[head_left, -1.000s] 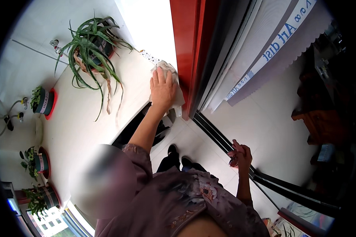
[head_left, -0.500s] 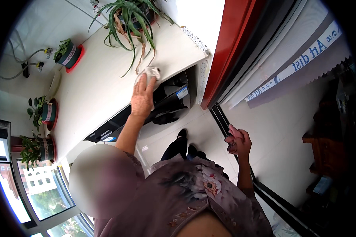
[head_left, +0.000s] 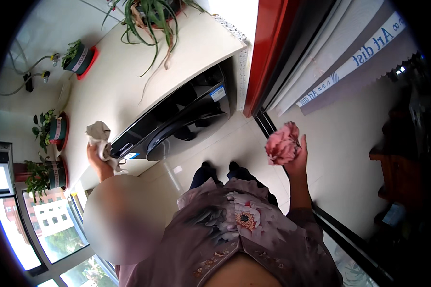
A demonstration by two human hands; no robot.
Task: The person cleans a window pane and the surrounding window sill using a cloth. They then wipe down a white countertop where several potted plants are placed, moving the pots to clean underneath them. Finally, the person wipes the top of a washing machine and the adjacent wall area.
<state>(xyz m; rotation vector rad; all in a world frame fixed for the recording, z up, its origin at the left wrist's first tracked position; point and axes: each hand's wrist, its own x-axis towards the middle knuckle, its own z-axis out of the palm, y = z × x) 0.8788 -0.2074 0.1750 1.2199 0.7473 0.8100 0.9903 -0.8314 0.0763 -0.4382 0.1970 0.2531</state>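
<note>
A crumpled off-white cloth (head_left: 99,135) is bunched in my left hand (head_left: 98,162), at the near left edge of the white countertop (head_left: 100,95). One end of that cloth dangles below the hand. My right hand (head_left: 299,160) is held out over the floor on the right side. It grips a bunched pink cloth (head_left: 283,144), which hides most of the fingers; the thumb shows beside it.
Under the countertop stands a black front-loading washing machine (head_left: 187,119). A long-leaved potted plant (head_left: 155,16) stands at the far end, with small potted plants (head_left: 79,60) along the left. A red door frame (head_left: 273,48) and sliding-door track (head_left: 266,129) lie right; a wooden cabinet (head_left: 397,174) is beyond.
My left hand has moved with its cloth from the countertop's far edge back to the near left. My right hand has risen and turned, and more of the pink cloth shows.
</note>
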